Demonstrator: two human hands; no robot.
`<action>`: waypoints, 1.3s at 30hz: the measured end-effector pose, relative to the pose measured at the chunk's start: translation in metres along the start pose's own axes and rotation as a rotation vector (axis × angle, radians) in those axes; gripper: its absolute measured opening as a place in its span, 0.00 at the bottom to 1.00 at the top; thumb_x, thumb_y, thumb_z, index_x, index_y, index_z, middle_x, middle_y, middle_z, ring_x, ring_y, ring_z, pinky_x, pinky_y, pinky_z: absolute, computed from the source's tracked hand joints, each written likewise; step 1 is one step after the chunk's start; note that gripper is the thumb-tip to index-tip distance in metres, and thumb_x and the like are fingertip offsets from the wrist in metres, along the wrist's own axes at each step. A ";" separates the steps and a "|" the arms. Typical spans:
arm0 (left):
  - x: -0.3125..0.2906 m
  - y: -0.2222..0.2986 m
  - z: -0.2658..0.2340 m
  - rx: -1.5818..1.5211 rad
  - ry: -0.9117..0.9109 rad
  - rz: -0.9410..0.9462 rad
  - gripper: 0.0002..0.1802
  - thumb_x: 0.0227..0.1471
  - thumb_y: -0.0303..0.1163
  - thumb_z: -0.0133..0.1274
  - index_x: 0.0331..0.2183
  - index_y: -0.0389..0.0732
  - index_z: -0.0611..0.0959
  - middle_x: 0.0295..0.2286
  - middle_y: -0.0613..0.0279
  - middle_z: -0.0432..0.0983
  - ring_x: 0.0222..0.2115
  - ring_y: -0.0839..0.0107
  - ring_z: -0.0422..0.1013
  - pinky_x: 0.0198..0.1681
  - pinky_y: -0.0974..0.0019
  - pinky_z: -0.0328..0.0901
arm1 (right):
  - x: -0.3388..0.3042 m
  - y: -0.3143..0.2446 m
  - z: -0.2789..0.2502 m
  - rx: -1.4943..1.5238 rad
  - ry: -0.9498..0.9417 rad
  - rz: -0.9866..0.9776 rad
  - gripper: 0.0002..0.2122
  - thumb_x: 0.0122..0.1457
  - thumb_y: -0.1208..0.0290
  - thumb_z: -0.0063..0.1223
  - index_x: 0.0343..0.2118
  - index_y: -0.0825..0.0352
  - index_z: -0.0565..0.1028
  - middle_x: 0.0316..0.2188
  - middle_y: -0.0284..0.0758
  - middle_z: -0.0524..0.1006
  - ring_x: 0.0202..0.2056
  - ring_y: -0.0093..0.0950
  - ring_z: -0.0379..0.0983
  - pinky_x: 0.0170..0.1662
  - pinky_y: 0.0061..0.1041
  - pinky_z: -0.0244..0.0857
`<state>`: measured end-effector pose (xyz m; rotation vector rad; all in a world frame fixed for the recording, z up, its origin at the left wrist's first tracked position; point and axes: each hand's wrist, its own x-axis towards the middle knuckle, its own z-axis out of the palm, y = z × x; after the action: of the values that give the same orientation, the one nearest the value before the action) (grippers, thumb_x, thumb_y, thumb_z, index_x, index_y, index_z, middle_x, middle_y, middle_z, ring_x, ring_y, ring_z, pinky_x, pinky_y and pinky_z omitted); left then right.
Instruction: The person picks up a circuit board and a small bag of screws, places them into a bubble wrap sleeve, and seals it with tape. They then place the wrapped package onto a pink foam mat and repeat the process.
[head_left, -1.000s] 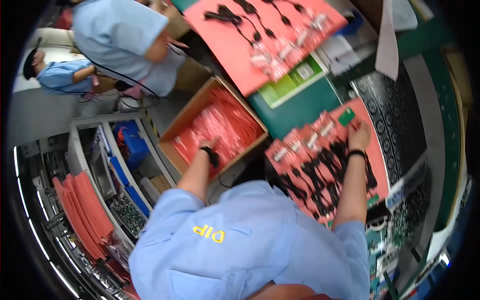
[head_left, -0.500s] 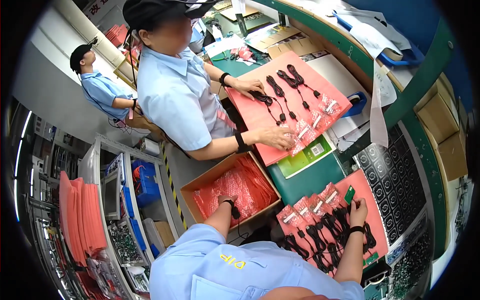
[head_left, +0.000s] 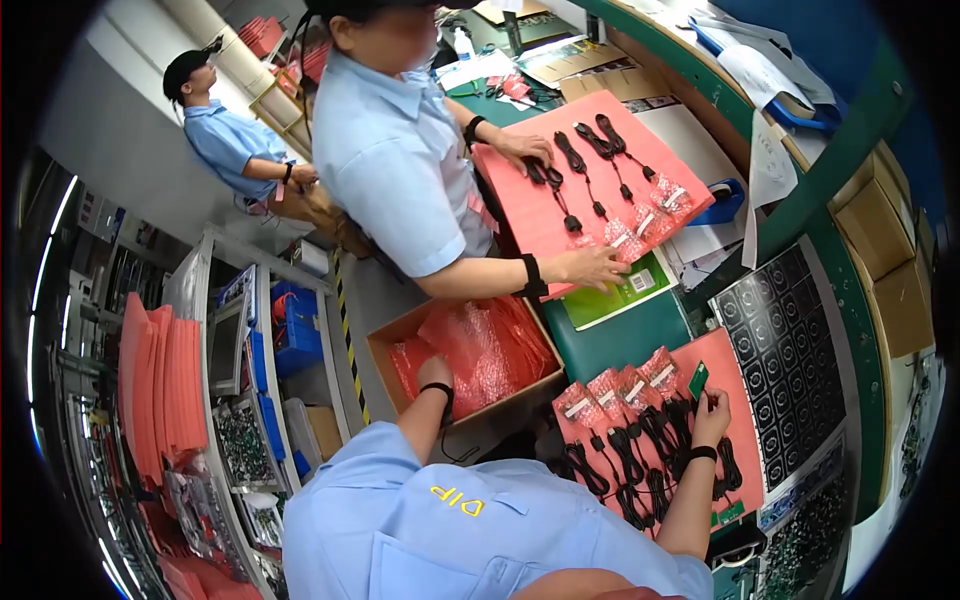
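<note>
Head view: right fingers (head_left: 710,399) pinch a green board (head_left: 698,380) near cables (head_left: 627,456); left hand (head_left: 435,372) among bags (head_left: 485,350), fingers unclear.

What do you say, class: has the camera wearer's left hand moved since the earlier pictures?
Yes: judged against the cardboard box, the left hand has shifted leftward, nearer the box's left side.

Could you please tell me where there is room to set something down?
The green tabletop shows bare between the green booklet and the nearer pink sheet. Left of the right hand, that sheet is crowded with black cables and pink bags.
</note>
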<state>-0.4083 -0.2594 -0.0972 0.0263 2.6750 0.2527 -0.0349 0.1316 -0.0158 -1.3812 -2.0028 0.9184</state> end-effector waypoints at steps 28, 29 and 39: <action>-0.201 0.342 0.010 -0.929 -1.342 0.896 0.12 0.48 0.32 0.56 0.34 0.36 0.77 0.27 0.70 0.72 0.28 0.81 0.66 0.34 0.76 0.61 | -0.012 0.026 -0.035 0.572 0.186 0.270 0.09 0.56 0.71 0.53 0.36 0.71 0.74 0.31 0.31 0.75 0.32 0.18 0.69 0.37 0.18 0.62; -0.202 0.350 0.014 -1.010 -1.284 0.925 0.11 0.47 0.30 0.56 0.34 0.35 0.78 0.28 0.69 0.72 0.29 0.81 0.66 0.35 0.76 0.61 | -0.009 0.024 -0.036 0.575 0.199 0.285 0.09 0.56 0.71 0.53 0.36 0.71 0.74 0.31 0.31 0.75 0.32 0.18 0.69 0.37 0.18 0.62; -0.169 0.324 0.133 -0.814 -1.103 0.576 0.17 0.42 0.23 0.53 0.38 0.34 0.75 0.31 0.62 0.73 0.35 0.71 0.68 0.41 0.69 0.62 | -0.006 -0.005 -0.032 0.486 0.272 0.114 0.07 0.55 0.80 0.51 0.36 0.71 0.76 0.31 0.34 0.76 0.35 0.22 0.71 0.39 0.20 0.66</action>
<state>-0.2054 0.0725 -0.0815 0.5122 1.2908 1.1010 -0.0116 0.1323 0.0076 -1.2671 -1.3932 1.1105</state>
